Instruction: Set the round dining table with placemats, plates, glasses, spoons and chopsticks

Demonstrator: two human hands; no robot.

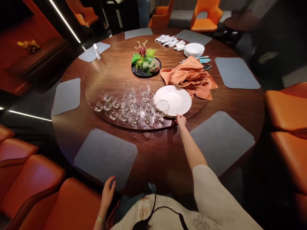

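Observation:
My right hand (181,120) reaches across the table, fingers closed at the near rim of a large white plate (173,99). Whether they grip that rim or the edge of the round turntable (112,123) beneath is hard to tell. Left of the plate, several clear stemmed glasses (133,111) crowd together, some upright and some apparently lying over. One upright glass (162,108) overlaps the plate's left side in view. My left hand (109,188) hangs by the near table edge, open and holding nothing, close to a grey placemat (105,156).
A crumpled orange cloth (189,76) lies behind the plate. Farther back are stacked small plates (194,49), white folded napkins (169,40) and wrapped utensils (203,60). A plant arrangement (145,62) stands mid-turntable. Grey placemats (236,72) ring the table; orange chairs (285,108) surround it.

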